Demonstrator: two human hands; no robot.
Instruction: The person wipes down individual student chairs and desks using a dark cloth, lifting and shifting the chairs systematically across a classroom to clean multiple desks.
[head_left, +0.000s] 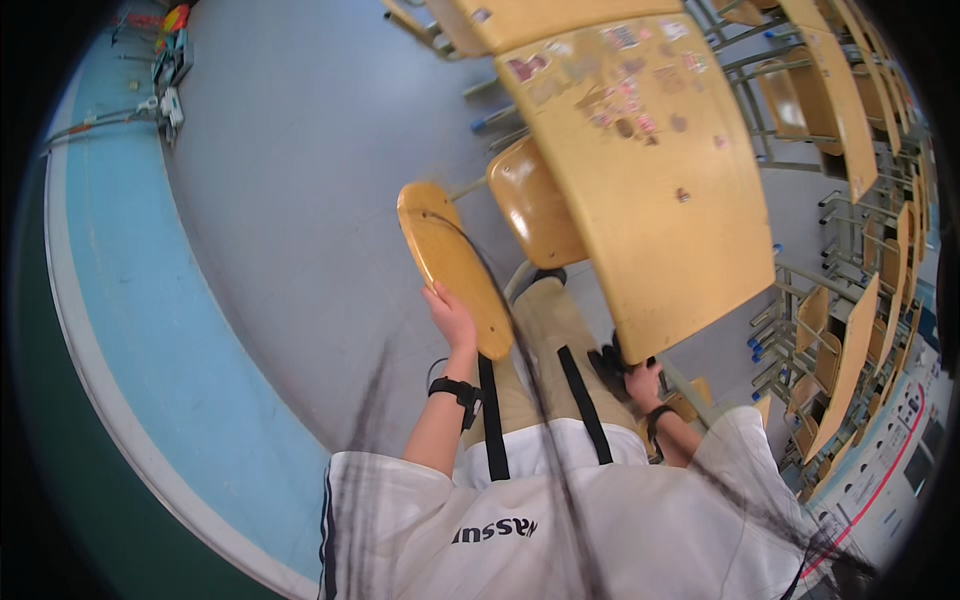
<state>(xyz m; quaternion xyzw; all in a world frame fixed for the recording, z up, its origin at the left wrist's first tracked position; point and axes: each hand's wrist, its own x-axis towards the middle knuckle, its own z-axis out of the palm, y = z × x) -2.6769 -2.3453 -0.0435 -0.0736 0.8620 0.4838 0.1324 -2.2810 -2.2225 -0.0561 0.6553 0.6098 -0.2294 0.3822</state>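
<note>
My left hand (452, 319) grips the near left edge of a wooden chair backrest (450, 262), thumb and fingers at its rim. The wooden seat (536, 202) of the chair sits partly under a school desk (675, 187), whose top carries worn stickers at its far part. Under the near corner of the desktop is my right hand (643, 382), touching or beside black items (611, 364) that look like a cloth or gloves; the corner partly hides it, and whether it holds them I cannot tell.
Rows of wooden desks (847, 382) and chairs (795, 90) stand on the right. A light blue wall (217, 337) curves along the left. A white power strip (171, 107) and other items lie at its far end. Dark strands cross the view.
</note>
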